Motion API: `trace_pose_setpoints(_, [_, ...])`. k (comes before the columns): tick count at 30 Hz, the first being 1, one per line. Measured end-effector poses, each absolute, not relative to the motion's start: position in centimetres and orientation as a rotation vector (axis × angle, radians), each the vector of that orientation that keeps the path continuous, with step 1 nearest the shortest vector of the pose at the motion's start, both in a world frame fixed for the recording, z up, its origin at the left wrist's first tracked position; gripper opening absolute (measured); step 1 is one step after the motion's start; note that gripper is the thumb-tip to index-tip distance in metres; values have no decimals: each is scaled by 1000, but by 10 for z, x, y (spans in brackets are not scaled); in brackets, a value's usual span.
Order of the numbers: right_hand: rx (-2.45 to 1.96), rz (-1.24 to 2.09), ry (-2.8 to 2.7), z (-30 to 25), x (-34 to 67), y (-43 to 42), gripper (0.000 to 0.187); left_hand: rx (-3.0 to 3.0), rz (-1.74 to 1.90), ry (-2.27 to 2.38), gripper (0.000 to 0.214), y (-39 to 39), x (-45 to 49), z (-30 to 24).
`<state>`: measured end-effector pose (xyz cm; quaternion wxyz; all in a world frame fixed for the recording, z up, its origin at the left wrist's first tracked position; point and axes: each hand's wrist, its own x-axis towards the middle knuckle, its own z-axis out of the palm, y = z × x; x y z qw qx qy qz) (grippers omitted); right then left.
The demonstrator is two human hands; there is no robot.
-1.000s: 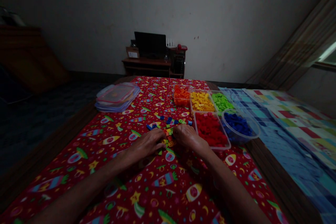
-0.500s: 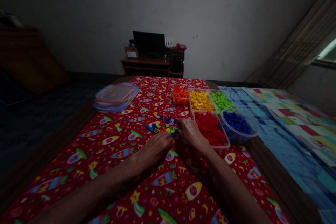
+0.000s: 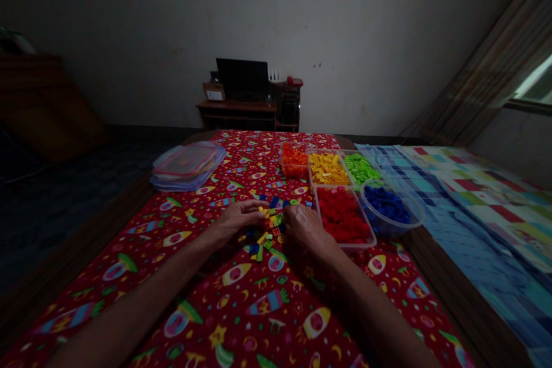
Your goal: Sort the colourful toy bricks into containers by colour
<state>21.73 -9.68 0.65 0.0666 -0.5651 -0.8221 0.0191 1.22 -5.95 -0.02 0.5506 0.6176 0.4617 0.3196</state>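
A small heap of mixed toy building bricks (image 3: 275, 221) in yellow, green, orange and blue lies on the red patterned tablecloth (image 3: 241, 322). At its left side is my left hand (image 3: 238, 218), fingers stretched toward the heap and thumb apart, with yellow bricks close to the fingertips. My right hand (image 3: 305, 225) rests at the heap's right edge, its fingers curled inward; what they hold, if anything, is hidden. Several loose bricks, among them a blue round one (image 3: 254, 249) and a green one (image 3: 268, 244), lie nearer me, below the heap.
Right of my right hand stand a box of red bricks (image 3: 342, 215), a yellow one (image 3: 328, 169), a green one (image 3: 361, 168) and a round tub of blue bricks (image 3: 388, 207). Orange pieces (image 3: 295, 162) fill a box behind. Stacked lids (image 3: 187, 167) lie at left.
My left hand has moved left and slightly away from me, opening out and uncovering bricks in front of the heap. My right hand stays curled by the heap, shifted slightly nearer me. The view tilts slightly.
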Motion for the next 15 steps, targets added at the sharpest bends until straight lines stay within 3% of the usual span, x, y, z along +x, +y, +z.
trace_pose_setpoints(6, [-1793, -164, -2411, -13, 196, -102, 27, 1533, 790, 960, 60, 1, 34, 14])
trace_pose_setpoints(12, [-1726, -338, -2340, -36, 193, -99, 26, 2024, 652, 1022, 36, 66, 126, 47])
trace_pose_setpoints(15, [-1672, -415, -2338, -42, 196, -99, 32, 2261, 634, 1063, 45, 77, 161, 60])
